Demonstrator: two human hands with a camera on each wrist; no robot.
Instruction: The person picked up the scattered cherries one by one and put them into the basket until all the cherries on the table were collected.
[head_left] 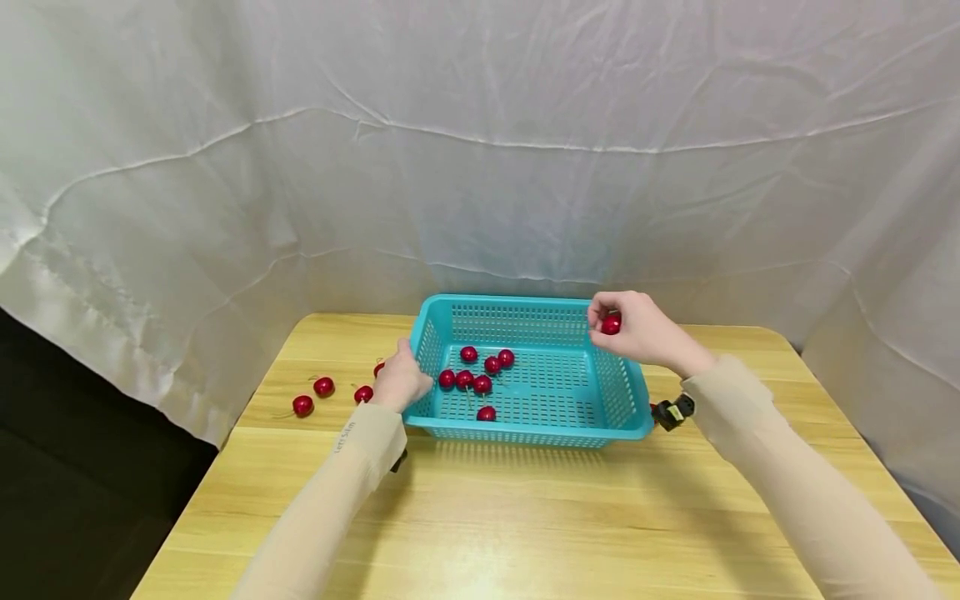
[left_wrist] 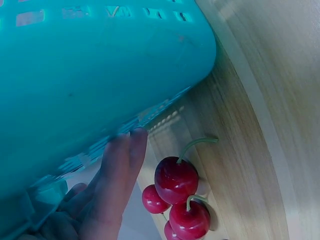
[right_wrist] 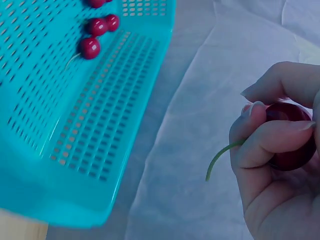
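Observation:
A turquoise perforated plastic basket (head_left: 517, 432) stands on the table, with several red cherries (head_left: 482, 384) in its left half. At the basket's left end, my left hand (head_left: 401, 379) grips the rim; the left wrist view has its fingers (left_wrist: 120, 170) against the basket wall. Over the back right corner, my right hand (head_left: 637, 329) holds a dark red cherry (right_wrist: 292, 140) in curled fingers, its green stem (right_wrist: 217, 159) sticking out. Left of the basket lie more cherries (head_left: 324, 387), one partly hidden behind my left hand.
The wooden table (head_left: 525, 517) carries everything. Pale cloth (head_left: 525, 208) hangs behind it and at both sides. A bit of red shows at the basket's right end, beside the black wrist camera (head_left: 672, 412). A dark area (head_left: 75, 467) lies beyond the table's left edge.

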